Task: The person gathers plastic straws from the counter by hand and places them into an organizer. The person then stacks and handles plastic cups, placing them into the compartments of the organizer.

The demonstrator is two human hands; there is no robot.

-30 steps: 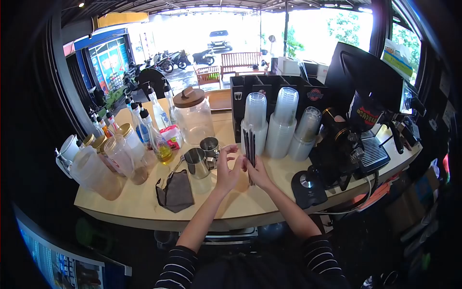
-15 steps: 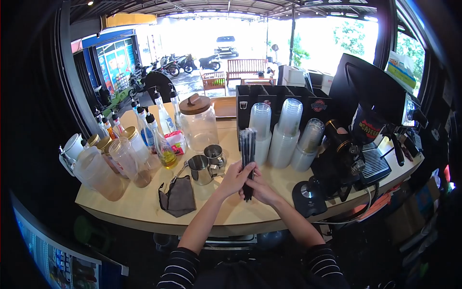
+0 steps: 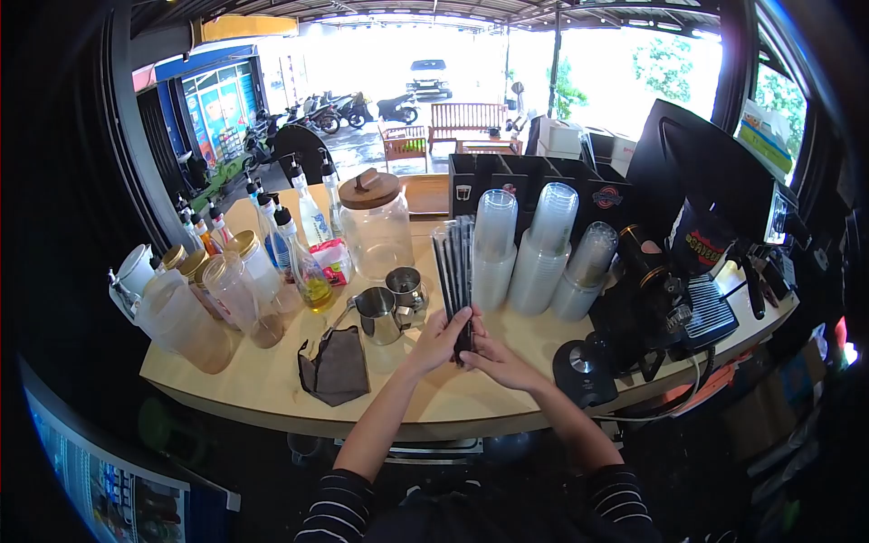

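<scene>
A bundle of black straws [image 3: 455,271] in clear wrappers stands upright between my hands, its top ends fanned apart. My left hand [image 3: 439,341] is wrapped round the lower part of the bundle. Against the bottom of the straws rests my right hand [image 3: 496,357], its fingers closed on them from the right side. Just left of the straws are two metal pitchers [image 3: 377,317]. Stacks of clear plastic cups [image 3: 538,262] stand behind and to the right of my hands.
A dark cloth [image 3: 335,366] lies front left. Pump bottles [image 3: 310,217], a lidded glass jar [image 3: 376,240] and plastic jugs [image 3: 186,321] stand farther left. A black organiser [image 3: 462,185] is behind the cups. At right are a black tamping stand [image 3: 584,371] and a coffee machine [image 3: 706,312].
My left hand has closed round the straws, where earlier it was open beside them. The straws dropped lower, then their tops spread and leaned left.
</scene>
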